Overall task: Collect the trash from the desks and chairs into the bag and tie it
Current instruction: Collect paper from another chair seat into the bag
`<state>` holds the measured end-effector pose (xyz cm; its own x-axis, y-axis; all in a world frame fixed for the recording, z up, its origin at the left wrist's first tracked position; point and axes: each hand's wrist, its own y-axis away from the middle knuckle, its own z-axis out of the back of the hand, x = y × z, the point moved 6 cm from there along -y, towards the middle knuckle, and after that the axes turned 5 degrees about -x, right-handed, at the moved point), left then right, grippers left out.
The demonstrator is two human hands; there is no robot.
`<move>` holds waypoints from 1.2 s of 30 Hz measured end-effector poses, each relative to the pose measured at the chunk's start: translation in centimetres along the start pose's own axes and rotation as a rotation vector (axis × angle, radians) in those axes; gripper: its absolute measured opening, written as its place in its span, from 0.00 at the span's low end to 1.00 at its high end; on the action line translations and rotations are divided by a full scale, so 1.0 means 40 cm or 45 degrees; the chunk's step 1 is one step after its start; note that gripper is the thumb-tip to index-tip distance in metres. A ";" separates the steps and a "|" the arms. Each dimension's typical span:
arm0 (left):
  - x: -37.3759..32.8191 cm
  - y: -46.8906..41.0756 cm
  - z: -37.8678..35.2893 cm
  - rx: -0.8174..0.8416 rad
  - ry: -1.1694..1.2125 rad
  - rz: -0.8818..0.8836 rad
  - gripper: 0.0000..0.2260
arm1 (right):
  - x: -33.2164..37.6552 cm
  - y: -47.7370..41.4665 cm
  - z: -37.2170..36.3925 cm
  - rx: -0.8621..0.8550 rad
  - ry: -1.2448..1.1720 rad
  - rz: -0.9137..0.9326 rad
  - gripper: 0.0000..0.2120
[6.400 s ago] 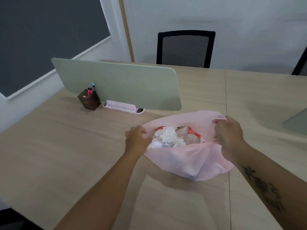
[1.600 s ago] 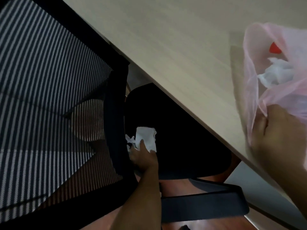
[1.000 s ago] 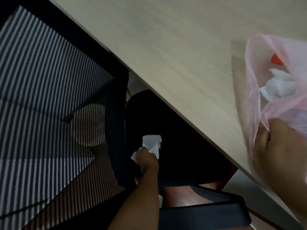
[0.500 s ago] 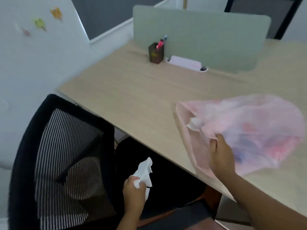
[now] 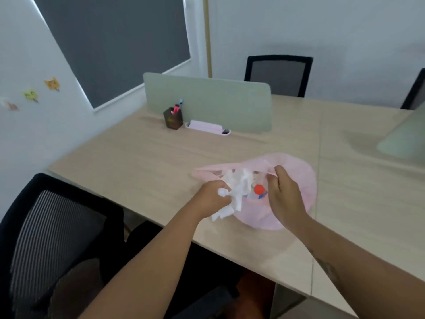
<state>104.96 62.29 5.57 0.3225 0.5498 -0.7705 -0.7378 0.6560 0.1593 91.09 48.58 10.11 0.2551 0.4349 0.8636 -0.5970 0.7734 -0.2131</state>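
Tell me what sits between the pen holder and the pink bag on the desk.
Nothing: in the head view, the stretch of desk from the pen holder to the pink bag is bare wood. The pink tray lies off to the side by the divider.

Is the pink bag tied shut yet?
No, the pink bag lies open on the desk, the right hand holding its rim while the left hand pushes white tissue in.

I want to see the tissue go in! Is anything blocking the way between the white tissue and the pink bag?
Nothing visible blocks it. The left hand holds the white tissue right at the pink bag mouth, which the right hand pulls open by its rim. Only trash already inside, like a red-capped bottle, lies below.
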 end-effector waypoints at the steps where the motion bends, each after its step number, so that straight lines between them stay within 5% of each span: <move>1: -0.027 -0.018 -0.024 0.062 -0.011 -0.016 0.06 | -0.002 0.002 0.014 0.017 -0.029 -0.008 0.12; 8: -0.109 -0.128 -0.110 -0.157 0.432 0.060 0.01 | -0.045 0.021 0.085 0.033 -0.152 -0.180 0.11; 10: -0.101 -0.159 -0.146 -0.119 0.488 0.058 0.07 | -0.068 0.013 0.105 -0.050 -0.167 -0.251 0.09; 13: -0.082 -0.187 -0.191 0.179 0.172 0.029 0.25 | -0.084 -0.019 0.131 -0.162 -0.154 -0.314 0.11; 15: -0.056 -0.204 -0.177 0.219 -0.100 -0.050 0.28 | -0.081 -0.047 0.144 -0.227 -0.174 -0.354 0.11; 20: 0.009 -0.229 -0.012 -0.280 -0.533 -0.119 0.14 | -0.076 -0.103 0.150 -0.379 -0.151 -0.394 0.14; 22: 0.033 -0.226 0.044 -0.448 -0.718 -0.107 0.20 | -0.067 -0.112 0.156 -0.408 -0.104 -0.365 0.14; 24: 0.092 -0.251 0.055 -0.373 -0.783 -0.021 0.25 | -0.048 -0.119 0.161 -0.432 -0.005 -0.296 0.14; 27: 0.134 -0.311 0.092 -0.270 -0.698 0.057 0.09 | -0.009 -0.151 0.184 -0.360 0.297 -0.157 0.14; 29: 0.082 -0.361 0.184 -0.435 -0.422 0.100 0.10 | 0.029 -0.200 0.222 -0.286 0.592 -0.071 0.12; 32: -0.084 -0.398 0.303 -0.646 -0.096 -0.024 0.14 | 0.130 -0.264 0.323 -0.537 0.761 0.103 0.09; 34: -0.165 -0.401 0.297 -0.578 -0.064 -0.129 0.14 | 0.153 -0.281 0.344 -0.661 0.715 0.116 0.10; 36: -0.193 -0.403 0.258 -0.399 -0.251 -0.182 0.13 | 0.119 -0.295 0.324 -0.467 0.817 0.038 0.11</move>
<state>120.51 52.81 15.33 0.5204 0.5729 -0.6333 -0.8124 0.5606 -0.1605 89.51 35.55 22.66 0.7046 0.5553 0.4418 -0.3469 0.8126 -0.4683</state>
